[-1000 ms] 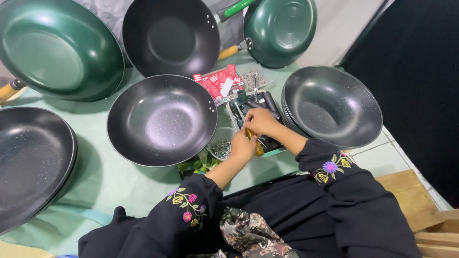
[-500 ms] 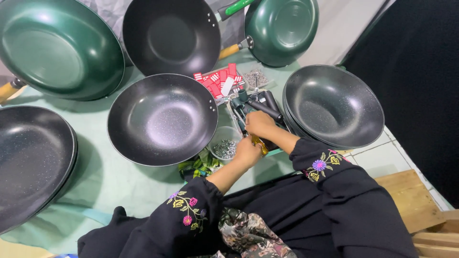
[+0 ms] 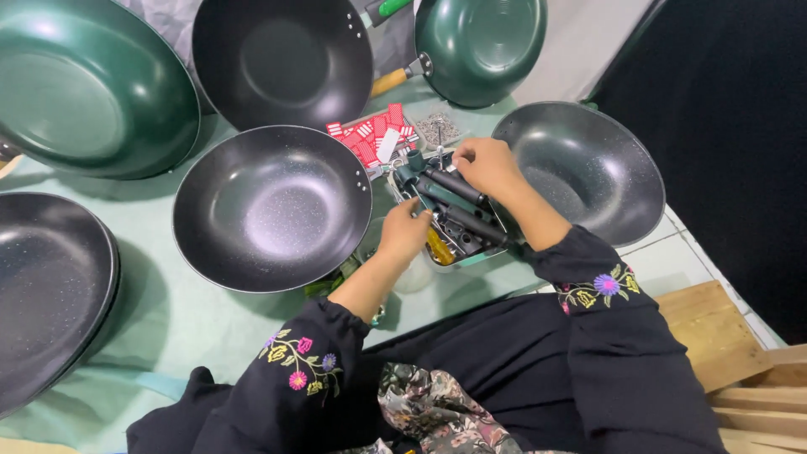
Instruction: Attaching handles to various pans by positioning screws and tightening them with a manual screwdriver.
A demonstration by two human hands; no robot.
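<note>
A small tray full of dark pan handles and a yellow-handled tool sits between two dark woks. My left hand rests on the tray's near left side, fingers curled over the handles. My right hand is at the tray's far right, fingers closed on the end of a black handle. A black speckled wok lies left of the tray, a grey-black wok to its right.
Green pans and a black pan stand at the back, another black pan at the left. A red-striped packet and a bag of screws lie behind the tray. Wooden boards are at the right.
Both hands have moved apart and further into the tray: the right hand went up to the far handles, the left shifted onto the tray's near side.
</note>
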